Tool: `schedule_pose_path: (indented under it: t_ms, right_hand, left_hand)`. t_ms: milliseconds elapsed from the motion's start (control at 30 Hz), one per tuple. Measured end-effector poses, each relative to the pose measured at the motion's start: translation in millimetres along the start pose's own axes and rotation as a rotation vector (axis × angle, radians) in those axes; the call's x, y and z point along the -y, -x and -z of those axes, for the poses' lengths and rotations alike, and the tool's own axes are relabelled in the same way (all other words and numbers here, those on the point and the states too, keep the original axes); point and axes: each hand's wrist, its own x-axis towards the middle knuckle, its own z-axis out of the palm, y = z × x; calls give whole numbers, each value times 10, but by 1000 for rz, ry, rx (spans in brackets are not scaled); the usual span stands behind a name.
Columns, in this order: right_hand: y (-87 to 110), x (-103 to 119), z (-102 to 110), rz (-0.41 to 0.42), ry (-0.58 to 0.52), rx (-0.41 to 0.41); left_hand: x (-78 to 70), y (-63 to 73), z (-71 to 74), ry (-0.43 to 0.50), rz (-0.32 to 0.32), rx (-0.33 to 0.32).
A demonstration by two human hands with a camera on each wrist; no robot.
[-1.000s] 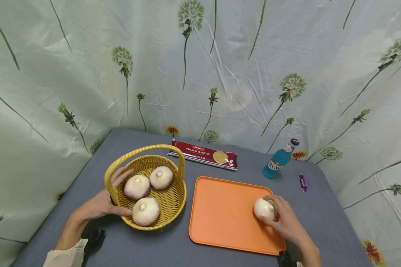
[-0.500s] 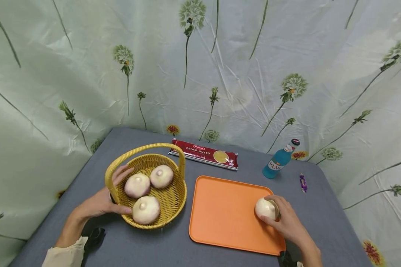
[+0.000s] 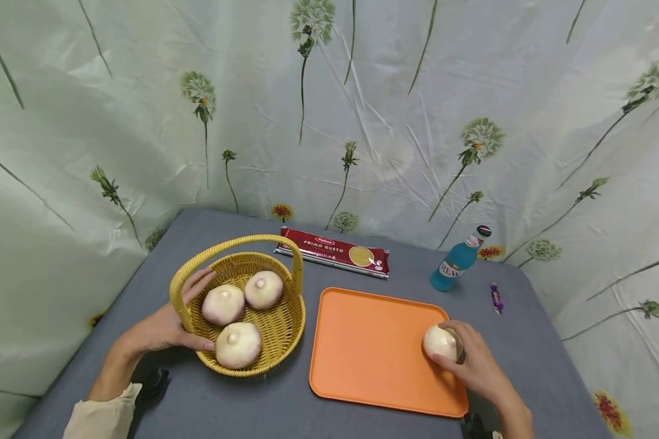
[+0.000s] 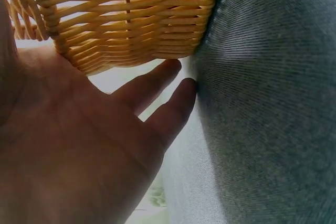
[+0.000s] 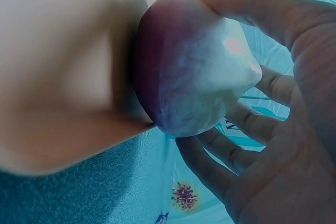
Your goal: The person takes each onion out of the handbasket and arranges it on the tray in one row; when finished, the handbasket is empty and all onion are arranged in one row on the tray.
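My left hand (image 3: 167, 329) holds the left side of a yellow wicker basket (image 3: 293, 341), its thumb at the near rim and fingers reaching past the handle. In the left wrist view, two fingers of the left hand (image 4: 89, 140) extend below the woven wall. Inside the basket lie a front turnip (image 3: 238, 346), a left turnip (image 3: 223, 305) and a back turnip (image 3: 263, 289), white with purple tints. Over the right part of an orange tray (image 3: 373, 353), my right hand (image 3: 475, 363) grips another turnip (image 3: 438, 343). The right wrist view shows this turnip (image 5: 194, 66) between thumb and curved fingers, purple side toward the tray.
A red spaghetti packet (image 3: 334, 251) lies behind the basket and tray. At the back right stands a blue bottle (image 3: 458, 262), with a purple wrapped candy (image 3: 496, 298) to its right. A flowered curtain (image 3: 384, 122) hangs behind the grey table (image 3: 285, 414).
My right hand has shifted slightly to the right with the turnip over the tray. My left hand keeps its hold on the basket. The head view has moved a little.
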Motion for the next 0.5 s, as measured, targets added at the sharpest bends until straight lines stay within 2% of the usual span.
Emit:
schedule_pose_path:
  t_ms: [233, 500]
  right_hand:
    - [-12, 9, 0, -3, 8, 2]
    - [-17, -19, -14, -14, 23, 0]
  left_hand:
    - [41, 1, 28, 29, -47, 25]
    - [69, 15, 35, 76, -19, 48]
